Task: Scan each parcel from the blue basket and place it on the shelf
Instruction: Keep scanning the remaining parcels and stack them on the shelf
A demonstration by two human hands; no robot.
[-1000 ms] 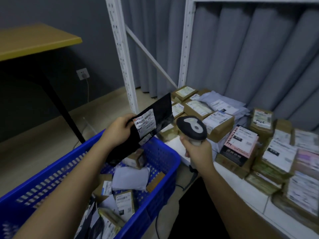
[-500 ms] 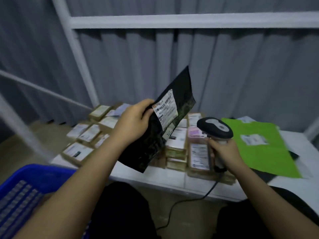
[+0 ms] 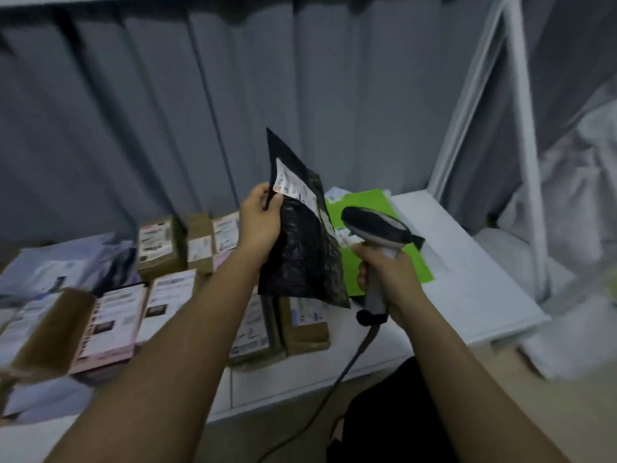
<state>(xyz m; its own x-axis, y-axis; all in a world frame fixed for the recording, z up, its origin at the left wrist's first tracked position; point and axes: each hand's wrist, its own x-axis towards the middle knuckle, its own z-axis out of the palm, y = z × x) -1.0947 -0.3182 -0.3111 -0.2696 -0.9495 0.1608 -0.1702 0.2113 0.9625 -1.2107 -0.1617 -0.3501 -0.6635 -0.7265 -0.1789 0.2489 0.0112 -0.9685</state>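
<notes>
Black labelled parcel, upright, held aloft

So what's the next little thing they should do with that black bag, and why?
Probably lower the black bag onto the bare white shelf near the green parcel. The left hand holds the bag above the shelf, its label beside the scanner gripped by the right hand, so the scan looks done or nearly so; I can't confirm that.

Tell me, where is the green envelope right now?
The green envelope lies flat on the white shelf, right of centre, behind the scanner and black parcel.
</notes>
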